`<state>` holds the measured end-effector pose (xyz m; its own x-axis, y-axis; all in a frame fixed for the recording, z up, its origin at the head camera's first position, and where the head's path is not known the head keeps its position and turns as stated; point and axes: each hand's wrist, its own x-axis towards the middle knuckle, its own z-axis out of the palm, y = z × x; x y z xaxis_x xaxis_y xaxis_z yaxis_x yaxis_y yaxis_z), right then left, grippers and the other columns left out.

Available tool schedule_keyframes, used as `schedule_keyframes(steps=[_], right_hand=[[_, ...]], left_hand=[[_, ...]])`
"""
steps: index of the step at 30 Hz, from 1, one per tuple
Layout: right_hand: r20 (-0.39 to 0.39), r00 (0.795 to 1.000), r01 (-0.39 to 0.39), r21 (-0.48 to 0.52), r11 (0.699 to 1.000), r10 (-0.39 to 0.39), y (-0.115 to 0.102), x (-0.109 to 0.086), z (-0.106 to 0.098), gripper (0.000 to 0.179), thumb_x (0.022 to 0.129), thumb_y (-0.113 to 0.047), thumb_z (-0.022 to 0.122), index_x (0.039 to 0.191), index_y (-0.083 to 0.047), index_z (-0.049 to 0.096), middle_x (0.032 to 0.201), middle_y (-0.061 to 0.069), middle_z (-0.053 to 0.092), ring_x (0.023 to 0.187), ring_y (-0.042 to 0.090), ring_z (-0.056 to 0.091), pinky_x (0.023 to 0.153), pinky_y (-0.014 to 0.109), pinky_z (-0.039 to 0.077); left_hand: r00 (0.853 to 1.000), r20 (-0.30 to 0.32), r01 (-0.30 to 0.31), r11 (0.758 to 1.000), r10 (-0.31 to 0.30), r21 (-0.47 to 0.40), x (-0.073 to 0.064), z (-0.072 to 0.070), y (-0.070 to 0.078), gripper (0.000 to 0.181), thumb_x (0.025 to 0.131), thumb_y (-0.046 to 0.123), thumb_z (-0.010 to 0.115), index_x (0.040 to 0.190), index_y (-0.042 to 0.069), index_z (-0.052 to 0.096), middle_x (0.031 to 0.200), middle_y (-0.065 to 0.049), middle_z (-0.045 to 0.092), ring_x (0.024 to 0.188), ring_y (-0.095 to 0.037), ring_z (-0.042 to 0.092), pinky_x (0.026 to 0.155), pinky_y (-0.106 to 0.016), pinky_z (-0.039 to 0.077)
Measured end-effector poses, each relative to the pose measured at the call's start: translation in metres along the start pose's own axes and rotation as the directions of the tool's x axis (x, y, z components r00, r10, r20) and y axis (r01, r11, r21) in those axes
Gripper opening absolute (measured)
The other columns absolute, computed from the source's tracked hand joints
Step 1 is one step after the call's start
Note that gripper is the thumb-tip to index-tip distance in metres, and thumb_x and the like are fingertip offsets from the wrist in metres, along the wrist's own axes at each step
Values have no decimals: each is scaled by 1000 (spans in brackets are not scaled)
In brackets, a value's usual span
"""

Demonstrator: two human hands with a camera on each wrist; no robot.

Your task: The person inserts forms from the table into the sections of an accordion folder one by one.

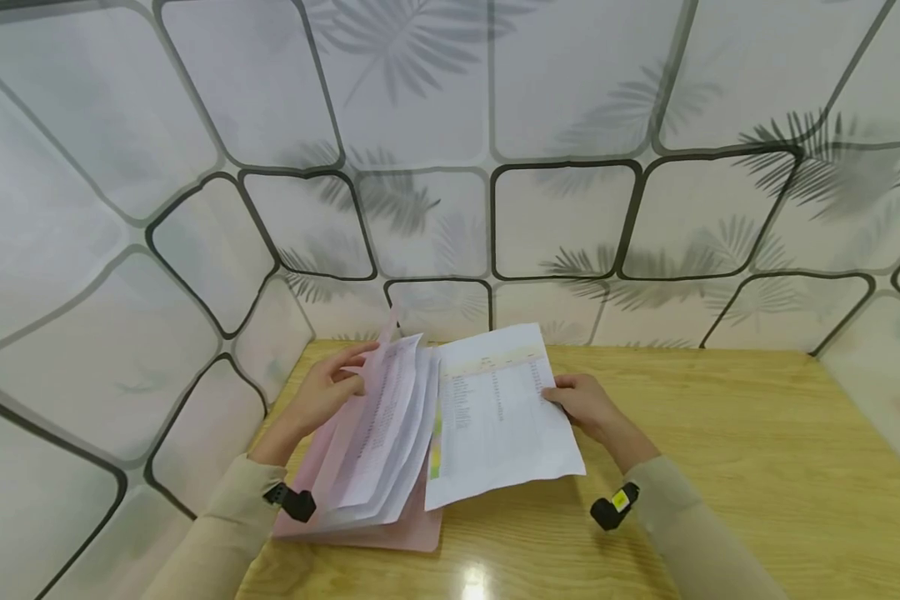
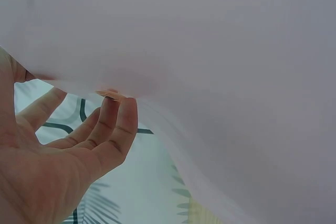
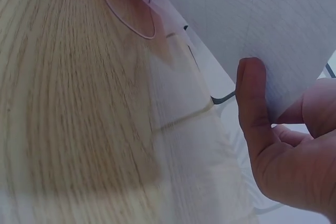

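A pink folder (image 1: 420,533) lies opened at the left of the wooden table, with several printed sheets (image 1: 390,442) fanned up inside it. My left hand (image 1: 333,387) holds the raised pink cover at its upper edge. In the left wrist view, the fingertips of that hand (image 2: 79,145) curl at the edge of a pale, blurred sheet-like surface, which hides part of the hand. My right hand (image 1: 585,402) pinches the right edge of a white printed sheet (image 1: 495,442) with rows of text, tilted up beside the folder. The right wrist view shows my thumb (image 3: 252,90) flat against this paper (image 3: 278,35).
The wooden table (image 1: 720,450) stretches to the right and meets a patterned wall (image 1: 562,225) at the back. Another patterned wall (image 1: 112,333) stands close along the left side, near my left forearm. Each wrist wears a small black device (image 1: 611,507).
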<state>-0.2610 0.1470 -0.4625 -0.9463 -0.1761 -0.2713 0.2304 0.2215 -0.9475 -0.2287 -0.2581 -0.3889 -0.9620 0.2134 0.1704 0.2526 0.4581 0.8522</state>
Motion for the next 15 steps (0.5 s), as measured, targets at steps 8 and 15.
schedule_keyframes(steps=[8, 15], right_hand=[[17, 999, -29, 81, 996, 28, 8, 6, 11, 45, 104, -6, 58, 140, 19, 52, 118, 21, 71, 85, 11, 69, 72, 27, 59], [1, 1000, -8, 65, 998, 8, 8, 4, 19, 43, 103, -6, 59, 137, 19, 56, 117, 22, 72, 85, 12, 69, 71, 28, 59]], left_hand=[[1000, -1, 12, 1000, -12, 17, 1, 1, 1, 61, 90, -2, 56, 150, 6, 57, 146, -29, 57, 105, -37, 72, 83, -27, 55], [1000, -11, 29, 999, -29, 22, 2, 3, 3, 62, 91, 0, 57, 152, 8, 56, 146, -31, 56, 107, -36, 72, 84, -30, 54]])
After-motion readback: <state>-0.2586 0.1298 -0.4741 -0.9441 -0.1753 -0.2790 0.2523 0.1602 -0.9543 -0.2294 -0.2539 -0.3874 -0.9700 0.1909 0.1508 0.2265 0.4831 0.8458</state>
